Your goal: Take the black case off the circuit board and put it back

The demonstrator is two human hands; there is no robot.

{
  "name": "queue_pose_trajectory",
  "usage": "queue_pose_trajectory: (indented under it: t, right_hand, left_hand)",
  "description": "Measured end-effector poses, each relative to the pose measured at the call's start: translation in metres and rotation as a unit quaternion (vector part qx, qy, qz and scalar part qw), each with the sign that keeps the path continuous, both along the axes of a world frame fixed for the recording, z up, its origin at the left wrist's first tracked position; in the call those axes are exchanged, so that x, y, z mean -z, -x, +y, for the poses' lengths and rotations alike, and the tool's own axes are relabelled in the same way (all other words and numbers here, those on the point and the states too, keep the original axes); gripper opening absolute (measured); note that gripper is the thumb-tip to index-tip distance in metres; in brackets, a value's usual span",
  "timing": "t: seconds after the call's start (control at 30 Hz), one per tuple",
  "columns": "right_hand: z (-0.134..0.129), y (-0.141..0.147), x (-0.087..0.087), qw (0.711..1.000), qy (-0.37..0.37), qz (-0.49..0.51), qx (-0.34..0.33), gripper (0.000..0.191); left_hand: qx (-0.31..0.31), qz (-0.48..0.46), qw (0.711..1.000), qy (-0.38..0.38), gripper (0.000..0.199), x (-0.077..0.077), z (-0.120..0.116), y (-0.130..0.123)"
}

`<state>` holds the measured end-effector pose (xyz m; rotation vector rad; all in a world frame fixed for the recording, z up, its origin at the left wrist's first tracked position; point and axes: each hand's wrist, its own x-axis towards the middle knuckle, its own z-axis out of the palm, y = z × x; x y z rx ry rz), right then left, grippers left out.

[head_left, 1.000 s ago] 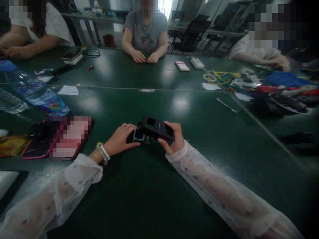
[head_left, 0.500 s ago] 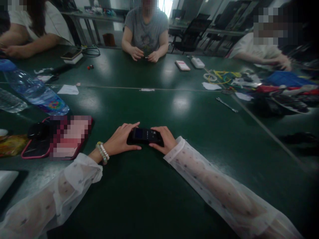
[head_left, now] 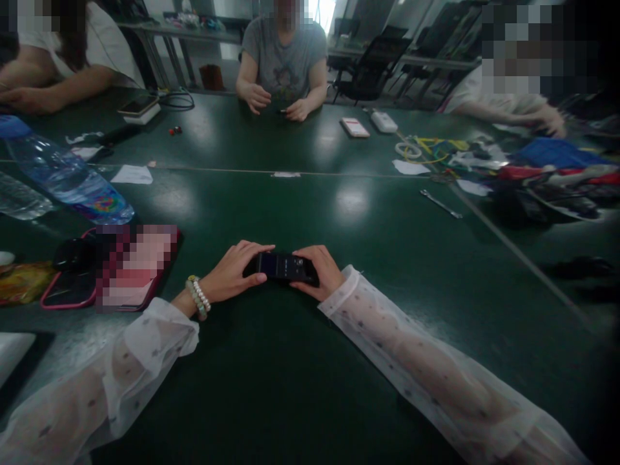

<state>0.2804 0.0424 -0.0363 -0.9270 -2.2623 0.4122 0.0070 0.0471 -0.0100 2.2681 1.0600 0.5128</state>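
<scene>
A small black handheld device (head_left: 279,266) with a dark screen at its left and small markings at its right lies between my hands, close to the table surface. My left hand (head_left: 236,270), with beaded bracelets at the wrist, grips its left end, thumb on the near side and fingers along the far edge. Around the right end, my right hand (head_left: 317,270) is closed with thumb and fingers in the same way. The underside of the device is hidden. Sheer white sleeves with dark stars cover both forearms.
On the left lie a phone in a pink-edged case (head_left: 140,268) and a water bottle (head_left: 72,171). A wrench (head_left: 440,204) is at the right, before a heap of cables (head_left: 436,152). Across the green table (head_left: 271,381) sits a person in a grey shirt (head_left: 285,58); others sit at both sides.
My left thumb has moved up onto the near side of the device, which is tilted slightly. The right hand stays nearly still. The person opposite has moved their hands apart.
</scene>
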Motion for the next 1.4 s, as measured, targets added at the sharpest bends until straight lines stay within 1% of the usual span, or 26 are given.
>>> queue_pose_trajectory:
  t: [0.07,0.13,0.23,0.3,0.37,0.4,0.53,0.63,0.77,0.87,1.07,1.2,1.4]
  right_hand:
    - [-0.001,0.001,0.001,1.000,-0.018,0.006,-0.011,0.056]
    - [-0.002,0.002,0.002,0.999,-0.033,0.007,-0.017,0.052]
    - [-0.003,0.002,0.002,0.999,-0.035,0.011,-0.019,0.046]
    - [-0.004,0.002,0.001,1.000,0.000,0.021,-0.019,0.053]
    - [-0.005,0.001,-0.001,0.997,0.060,0.044,-0.012,0.065]
    - [-0.005,0.000,-0.002,0.994,0.092,0.060,-0.008,0.067]
    - [-0.006,-0.001,-0.006,0.972,0.199,0.129,0.005,0.049]
    - [-0.005,-0.002,-0.010,0.959,0.245,0.143,0.000,0.049]
    - [-0.003,-0.002,-0.013,0.948,0.278,0.155,-0.015,0.050]
    - [-0.002,-0.002,-0.014,0.944,0.286,0.162,-0.024,0.047]
    - [-0.001,-0.003,-0.012,0.954,0.261,0.147,-0.020,0.041]
    - [-0.001,-0.002,-0.013,0.953,0.264,0.148,-0.021,0.040]
    - [-0.003,-0.002,-0.012,0.955,0.260,0.143,-0.012,0.039]
  left_hand:
    - [0.000,-0.009,1.000,0.013,0.071,0.000,0.000,0.001]
    - [-0.011,-0.007,1.000,0.026,0.065,-0.002,0.000,0.001]
    - [-0.027,0.006,0.999,0.044,0.059,-0.007,-0.002,-0.001]
    - [-0.030,0.010,0.998,0.052,0.057,-0.010,-0.002,-0.002]
    - [-0.031,0.010,0.998,0.057,0.057,-0.012,-0.003,-0.003]
    - [-0.031,0.010,0.998,0.058,0.056,-0.012,-0.003,-0.003]
    - [-0.026,0.002,0.998,0.062,0.056,-0.012,-0.002,-0.002]
    - [-0.021,-0.008,0.997,0.069,0.057,-0.012,0.000,-0.001]
    - [-0.017,-0.011,0.997,0.078,0.059,-0.012,0.001,0.000]
    - [-0.017,-0.004,0.996,0.087,0.060,-0.012,0.002,0.001]
    - [0.001,-0.015,0.996,0.084,0.054,-0.013,0.002,0.001]
    - [0.003,-0.017,0.997,0.082,0.052,-0.012,0.002,0.000]
    - [-0.006,-0.007,0.997,0.079,0.050,-0.012,0.001,0.000]
